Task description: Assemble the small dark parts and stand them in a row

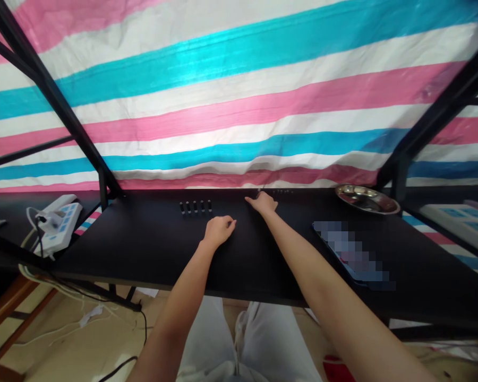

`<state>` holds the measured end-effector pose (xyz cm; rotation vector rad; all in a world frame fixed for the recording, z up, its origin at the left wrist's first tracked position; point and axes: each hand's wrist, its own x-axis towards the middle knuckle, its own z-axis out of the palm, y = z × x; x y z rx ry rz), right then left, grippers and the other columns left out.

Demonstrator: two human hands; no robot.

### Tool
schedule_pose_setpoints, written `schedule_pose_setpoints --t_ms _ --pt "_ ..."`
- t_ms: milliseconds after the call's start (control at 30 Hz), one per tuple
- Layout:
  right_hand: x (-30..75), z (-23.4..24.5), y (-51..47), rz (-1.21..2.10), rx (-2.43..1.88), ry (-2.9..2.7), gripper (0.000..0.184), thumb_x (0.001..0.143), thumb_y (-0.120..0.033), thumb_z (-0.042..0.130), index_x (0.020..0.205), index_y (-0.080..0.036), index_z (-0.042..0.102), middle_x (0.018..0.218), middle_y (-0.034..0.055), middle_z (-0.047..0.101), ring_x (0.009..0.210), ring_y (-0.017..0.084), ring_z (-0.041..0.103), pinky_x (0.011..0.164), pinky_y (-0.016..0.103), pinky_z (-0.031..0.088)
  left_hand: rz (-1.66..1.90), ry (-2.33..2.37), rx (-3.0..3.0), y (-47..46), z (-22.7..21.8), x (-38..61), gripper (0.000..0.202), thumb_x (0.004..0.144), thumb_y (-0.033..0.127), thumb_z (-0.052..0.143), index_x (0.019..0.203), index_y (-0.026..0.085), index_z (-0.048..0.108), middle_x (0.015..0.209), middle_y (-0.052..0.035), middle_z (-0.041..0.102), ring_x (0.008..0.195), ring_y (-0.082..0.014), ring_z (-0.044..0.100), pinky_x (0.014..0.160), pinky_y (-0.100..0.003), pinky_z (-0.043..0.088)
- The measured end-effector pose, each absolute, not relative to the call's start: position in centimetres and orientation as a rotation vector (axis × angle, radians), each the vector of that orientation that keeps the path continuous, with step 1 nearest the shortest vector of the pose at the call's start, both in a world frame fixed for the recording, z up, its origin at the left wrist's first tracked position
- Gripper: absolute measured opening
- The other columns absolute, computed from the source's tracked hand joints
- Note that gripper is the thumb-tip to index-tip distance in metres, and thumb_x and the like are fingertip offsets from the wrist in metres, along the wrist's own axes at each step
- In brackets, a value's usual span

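My left hand (220, 232) rests just above or on the black tabletop (143, 239), its fingers curled together. Whatever lies in them is hidden. Behind it and to its left, several small black cylinders (195, 206) with pale ends stand upright in a row. My right hand (263, 202) reaches to the back edge of the table, thumb sticking out to the left and apart from the fingers. Right by its fingertips is a tiny pale piece (258, 190). Several similar tiny bits (282, 191) lie in a line to the right of that hand.
A shiny round metal dish (367, 199) stands at the back right. In front of it lies a flat phone-like object (348, 252), blurred out. Black frame posts (77, 127) rise at both sides, with a striped sheet (239, 116) behind. A power strip (61, 231) sits at left.
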<state>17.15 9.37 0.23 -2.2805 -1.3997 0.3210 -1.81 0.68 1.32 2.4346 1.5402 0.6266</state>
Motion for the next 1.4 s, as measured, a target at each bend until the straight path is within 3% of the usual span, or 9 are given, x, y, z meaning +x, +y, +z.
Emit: schedule_pose_setpoints --t_ms 267,400,500,600,700,900,1033,1267,1400 --pt "15.8 -0.9 10.2 0.222 -2.163 -1.508 0.024 0.082 -0.033 0.049 0.096 -0.019 0.062 0.097 0.0095 0.066 0.096 0.024 0.058 0.081 0.036 0.037 0.650 1.509 2.449 0.7 1.2 -1.8 0.031 0.085 0.036 0.041 0.080 0.021 0.067 0.067 -0.0019 0.063 0.063 -0.0131 0.057 0.058 -0.021 0.038" --pt "15.4 -1.2 8.9 0.276 -2.027 -1.501 0.021 0.079 -0.034 0.053 0.092 -0.021 0.063 0.092 0.0058 0.067 0.089 0.020 0.060 0.079 0.032 0.039 0.701 1.492 2.437 0.6 1.3 -1.6 0.031 0.085 0.036 0.040 0.082 0.021 0.067 0.065 -0.0012 0.062 0.062 -0.0126 0.056 0.059 -0.021 0.039" --pt "14.7 -1.1 6.8 0.309 -1.881 -1.524 0.021 0.077 -0.036 0.055 0.089 -0.021 0.063 0.084 0.0038 0.067 0.081 0.017 0.060 0.072 0.028 0.041 0.806 1.499 2.391 0.5 1.3 -1.6 0.029 0.085 0.033 0.042 0.103 0.022 0.063 0.069 0.0003 0.061 0.065 -0.0119 0.056 0.062 -0.021 0.040" --pt "14.0 -0.6 4.2 0.323 -1.765 -1.627 0.022 0.077 -0.038 0.055 0.088 -0.020 0.063 0.074 0.0019 0.065 0.070 0.016 0.059 0.066 0.026 0.040 0.913 1.486 2.373 0.4 1.4 -1.7 0.043 0.086 0.030 0.041 0.129 0.026 0.043 0.078 0.0011 0.061 0.068 -0.0105 0.055 0.064 -0.020 0.041" --pt "13.5 0.1 1.9 0.276 -1.669 -1.771 0.021 0.078 -0.036 0.054 0.089 -0.020 0.063 0.076 0.0023 0.066 0.069 0.015 0.059 0.064 0.025 0.039 0.947 1.459 2.405 0.2 1.5 -1.9 0.048 0.088 0.029 0.038 0.135 0.030 0.033 0.086 0.0004 0.059 0.066 -0.0090 0.053 0.064 -0.019 0.042" --pt "13.5 0.9 0.4 0.141 -1.575 -1.984 0.015 0.080 -0.023 0.050 0.088 -0.020 0.062 0.083 0.0032 0.066 0.076 0.015 0.059 0.068 0.025 0.039 0.950 1.411 2.431 0.2 1.2 -1.8 0.036 0.087 0.034 0.041 0.121 0.027 0.053 0.088 -0.0012 0.059 0.072 -0.0097 0.054 0.068 -0.019 0.042" --pt "13.6 0.5 0.6 0.153 -1.514 -2.005 0.016 0.079 -0.024 0.051 0.090 -0.020 0.063 0.082 0.0028 0.066 0.074 0.015 0.058 0.067 0.024 0.039 1.041 1.377 2.387 0.4 0.9 -1.8 0.029 0.087 0.028 0.043 0.110 0.023 0.059 0.092 -0.0017 0.061 0.073 -0.0094 0.055 0.071 -0.020 0.043" --pt "13.7 0.6 0.5 0.240 -1.535 -1.857 0.027 0.078 -0.024 0.052 0.104 -0.023 0.060 0.090 0.0013 0.068 0.083 0.015 0.060 0.074 0.026 0.044 1.236 1.373 2.191 1.2 0.2 -1.6 0.021 0.084 0.020 0.045 0.100 0.017 0.058 0.094 -0.0036 0.063 0.071 -0.0099 0.056 0.072 -0.021 0.044" --pt "14.2 0.9 0.5 0.273 -1.666 -1.691 0.025 0.080 -0.027 0.050 0.102 -0.024 0.061 0.090 0.0001 0.069 0.083 0.016 0.062 0.073 0.026 0.044 1.317 1.435 2.072 1.2 0.6 -1.5 0.020 0.083 0.021 0.045 0.098 0.017 0.057 0.089 -0.0033 0.062 0.060 -0.0083 0.053 0.068 -0.022 0.045"
